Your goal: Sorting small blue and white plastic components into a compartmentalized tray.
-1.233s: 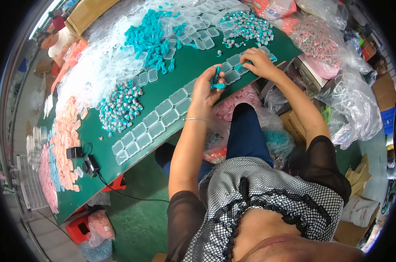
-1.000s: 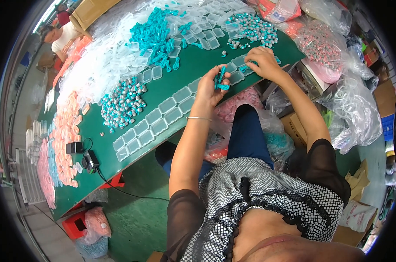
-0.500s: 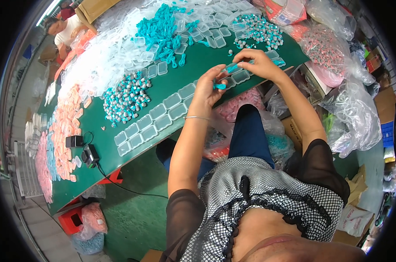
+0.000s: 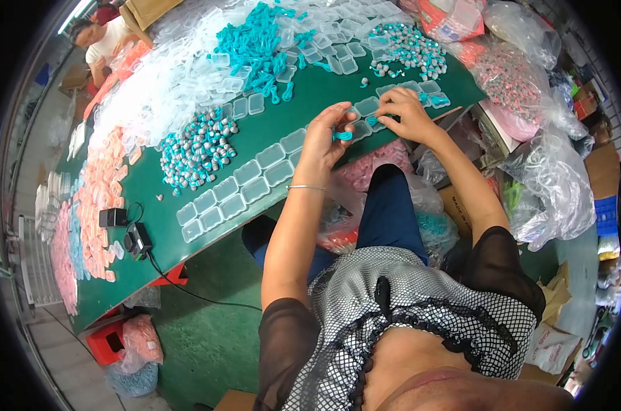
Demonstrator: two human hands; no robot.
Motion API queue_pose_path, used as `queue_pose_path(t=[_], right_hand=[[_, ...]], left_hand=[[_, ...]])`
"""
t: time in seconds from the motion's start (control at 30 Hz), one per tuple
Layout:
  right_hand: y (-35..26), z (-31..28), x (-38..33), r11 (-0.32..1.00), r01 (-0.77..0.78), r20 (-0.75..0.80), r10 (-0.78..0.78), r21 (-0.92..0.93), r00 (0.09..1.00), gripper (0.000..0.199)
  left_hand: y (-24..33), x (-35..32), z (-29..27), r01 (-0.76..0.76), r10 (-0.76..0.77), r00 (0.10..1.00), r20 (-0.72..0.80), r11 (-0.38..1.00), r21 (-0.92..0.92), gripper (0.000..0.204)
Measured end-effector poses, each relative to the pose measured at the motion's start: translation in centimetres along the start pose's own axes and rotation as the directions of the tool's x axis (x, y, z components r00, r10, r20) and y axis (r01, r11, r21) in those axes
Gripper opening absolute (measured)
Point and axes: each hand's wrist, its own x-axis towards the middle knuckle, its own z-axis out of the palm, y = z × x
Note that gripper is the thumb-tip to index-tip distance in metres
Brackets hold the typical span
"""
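Near the table's front edge, my left hand [image 4: 324,135] is closed around a teal cord bundle [image 4: 343,136], whose looped end pokes out by the fingers. To its right, my right hand [image 4: 408,115] is bent down with its fingertips pinched on another teal cord bundle [image 4: 372,121], low over a clear plastic box. Two rows of open clear boxes [image 4: 269,156] run along the edge under and beside both hands. At the right end, several boxes hold teal cord bundles [image 4: 436,100].
Beyond the hands lie a heap of teal cords [image 4: 259,51], clear boxes [image 4: 166,82], and two piles of grey-and-teal small parts [image 4: 197,152]. Peach pieces [image 4: 105,188] and a black device with a cable [image 4: 138,240] are at left. Plastic bags [image 4: 509,75] crowd the right; a person [image 4: 108,42] sits far left.
My right hand has moved down and slightly right, lowering its teal cord bundle toward a box in the near row. My left hand has stayed almost still, holding its bundle.
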Motion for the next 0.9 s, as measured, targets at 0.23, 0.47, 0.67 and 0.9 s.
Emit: queue_pose_path(t=[0.23, 0.47, 0.67, 0.9], right_hand=[[-0.2, 0.0, 0.6, 0.999, -0.052, 0.028, 0.053, -0.007, 0.998, 0.012], [-7.4, -0.4, 4.5, 0.877, -0.066, 0.078, 0.033, 0.475, 0.996, 0.024], [-8.2, 0.7, 5.3, 0.954, -0.113, 0.122, 0.082, 0.277, 0.989, 0.016], [-8.6, 0.7, 5.6, 0.942, -0.115, 0.011, 0.117, 0.315, 0.993, 0.010]], left_hand=[[0.1, 0.1, 0.4, -0.007, 0.004, 0.998, -0.057, 0.998, -0.057, 0.021], [0.2, 0.9, -0.7, -0.088, 0.084, 0.995, -0.050, 0.993, -0.085, 0.025], [0.4, -0.1, -0.6, -0.129, 0.126, 0.987, -0.097, 0.991, -0.029, 0.029], [1.6, -2.5, -0.9, -0.051, 0.043, 0.989, -0.142, 0.997, -0.053, 0.027]])
